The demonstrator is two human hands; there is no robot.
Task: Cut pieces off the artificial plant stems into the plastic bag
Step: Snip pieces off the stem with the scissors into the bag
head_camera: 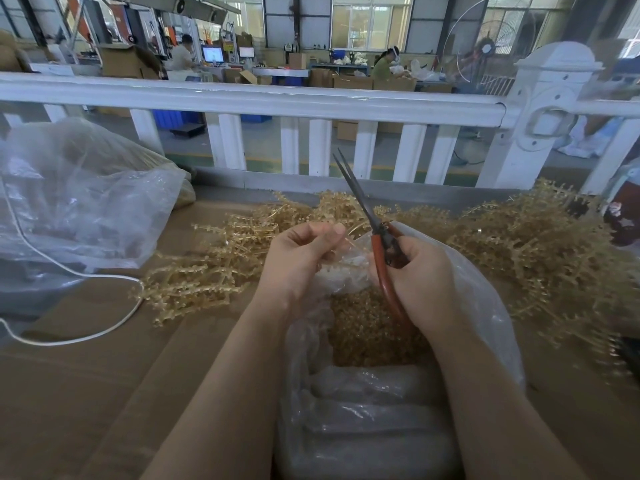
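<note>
Closest to me sits the plastic bag, its mouth open between my forearms, and I take it as my landmark. Inside it I see a thick layer of small tan cut pieces, so I judge a good share of the cutting is already done.

Just above the bag's mouth, my left hand has its fingers curled, pinching something thin at the fingertips; it looks like a short bit of stem together with the bag's edge, though I cannot tell for sure. My right hand grips the scissors by their red-brown handles, fingers wrapped round them. The dark blades point up and away from the bag, slightly parted, with nothing between them.

Beyond the bag, left and right of it, uncut stems lie heaped on the brown cardboard surface. That heap is large, so I reckon much work is left.

Far left of the bag rests a second clear bag, and a white cord loops beside it. Behind everything runs a white railing.
</note>
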